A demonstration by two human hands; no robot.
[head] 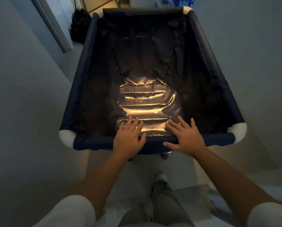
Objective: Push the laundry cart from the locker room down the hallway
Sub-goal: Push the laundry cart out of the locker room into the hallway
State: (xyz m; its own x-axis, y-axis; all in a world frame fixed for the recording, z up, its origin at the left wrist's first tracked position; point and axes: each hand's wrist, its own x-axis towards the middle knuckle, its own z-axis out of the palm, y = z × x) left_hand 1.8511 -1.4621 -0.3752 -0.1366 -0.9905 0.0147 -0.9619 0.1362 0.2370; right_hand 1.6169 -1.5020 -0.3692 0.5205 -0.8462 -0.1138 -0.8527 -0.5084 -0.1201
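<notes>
A laundry cart [94, 141] with a dark blue fabric liner and white corner joints fills the middle of the view. Its bin holds nothing, and light glints off the creased bottom. My left hand [128, 138] rests palm down on the near rim bar, fingers spread and reaching over the edge. My right hand [184, 136] lies flat on the same bar to the right, fingers also apart. Neither hand curls around the bar.
Pale walls stand close on both sides of the cart. A door frame [55, 30] runs along the left wall. A dark bushy object [79, 25] sits on the floor ahead at left. Blue-and-white items [166, 2] show beyond the far rim. My legs are below.
</notes>
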